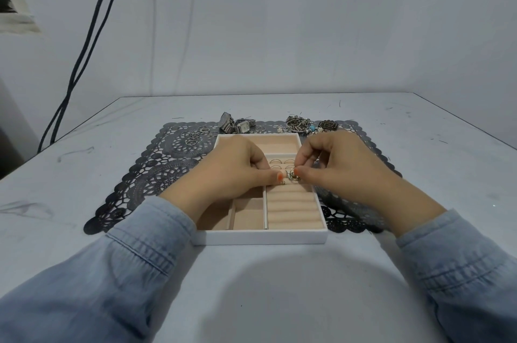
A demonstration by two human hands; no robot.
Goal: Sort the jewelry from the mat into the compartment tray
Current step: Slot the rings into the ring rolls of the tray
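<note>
A white compartment tray with peach lining sits on a dark lace mat. Both hands hover over its ring-roll section. My right hand pinches an ornate silver ring just above the rolls. My left hand has its thumb and fingertips at the same ring, pinching it from the left. A few thin rings stand in the rolls behind. Plain silver rings, two watches and a heap of bracelets and beaded pieces lie on the mat behind the tray.
The mat lies on a scuffed pale table against a white wall. Two dark cables hang down the wall at the left. The tray's small compartments near me hold nothing visible.
</note>
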